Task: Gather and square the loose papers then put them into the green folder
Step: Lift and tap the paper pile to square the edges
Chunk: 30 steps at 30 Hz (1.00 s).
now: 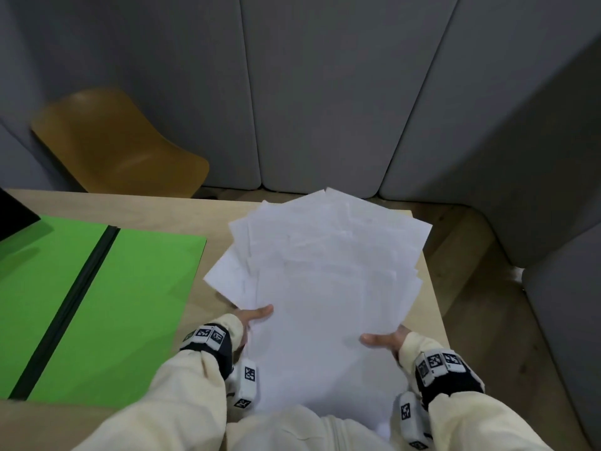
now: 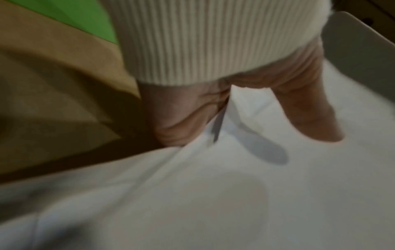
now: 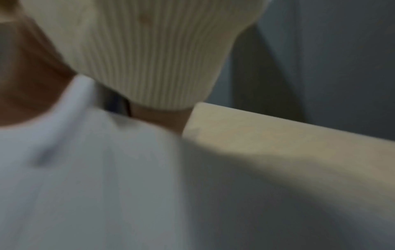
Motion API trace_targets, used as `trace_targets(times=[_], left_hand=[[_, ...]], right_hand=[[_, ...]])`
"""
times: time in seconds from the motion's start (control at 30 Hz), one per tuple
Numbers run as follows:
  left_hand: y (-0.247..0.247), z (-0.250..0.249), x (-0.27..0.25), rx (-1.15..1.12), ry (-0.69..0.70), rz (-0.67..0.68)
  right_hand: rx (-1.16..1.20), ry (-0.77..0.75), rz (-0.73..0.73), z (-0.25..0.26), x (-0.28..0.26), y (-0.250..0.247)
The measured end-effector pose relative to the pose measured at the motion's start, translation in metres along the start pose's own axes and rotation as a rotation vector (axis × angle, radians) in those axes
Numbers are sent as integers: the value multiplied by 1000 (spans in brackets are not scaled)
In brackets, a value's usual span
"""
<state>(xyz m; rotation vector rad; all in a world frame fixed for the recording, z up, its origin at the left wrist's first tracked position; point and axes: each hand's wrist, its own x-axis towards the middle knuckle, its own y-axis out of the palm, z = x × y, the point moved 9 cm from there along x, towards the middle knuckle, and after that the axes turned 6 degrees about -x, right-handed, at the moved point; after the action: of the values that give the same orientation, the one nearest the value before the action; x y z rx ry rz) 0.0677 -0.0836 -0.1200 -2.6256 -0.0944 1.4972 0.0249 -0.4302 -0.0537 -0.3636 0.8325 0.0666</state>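
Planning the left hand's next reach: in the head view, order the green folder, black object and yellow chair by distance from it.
From the left hand:
1. green folder, just left on the table.
2. black object, far-left table edge.
3. yellow chair, behind the table.

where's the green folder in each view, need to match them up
Head: green folder lies open on the table's left side, left of the fanned papers.
Left wrist: a green strip at the top left, behind the sleeve.
Right wrist: not in view.
Shared landmark: the white papers, which both hands hold.
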Motion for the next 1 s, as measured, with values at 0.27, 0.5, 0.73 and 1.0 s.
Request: trace_targets(times=[0.27, 0.5, 0.73, 1.0], left_hand=[[7, -84, -71, 146, 217, -152], [-6, -211, -183, -193, 795, -200], [-8, -197, -173, -114, 742, -169], [-1, -163, -154, -201, 576, -91]], right_hand=[[-34, 52, -277, 53, -34, -14], [385, -348, -519, 163, -92, -75], [385, -288, -482, 144, -84, -59], [444, -264, -470, 135, -70, -50]])
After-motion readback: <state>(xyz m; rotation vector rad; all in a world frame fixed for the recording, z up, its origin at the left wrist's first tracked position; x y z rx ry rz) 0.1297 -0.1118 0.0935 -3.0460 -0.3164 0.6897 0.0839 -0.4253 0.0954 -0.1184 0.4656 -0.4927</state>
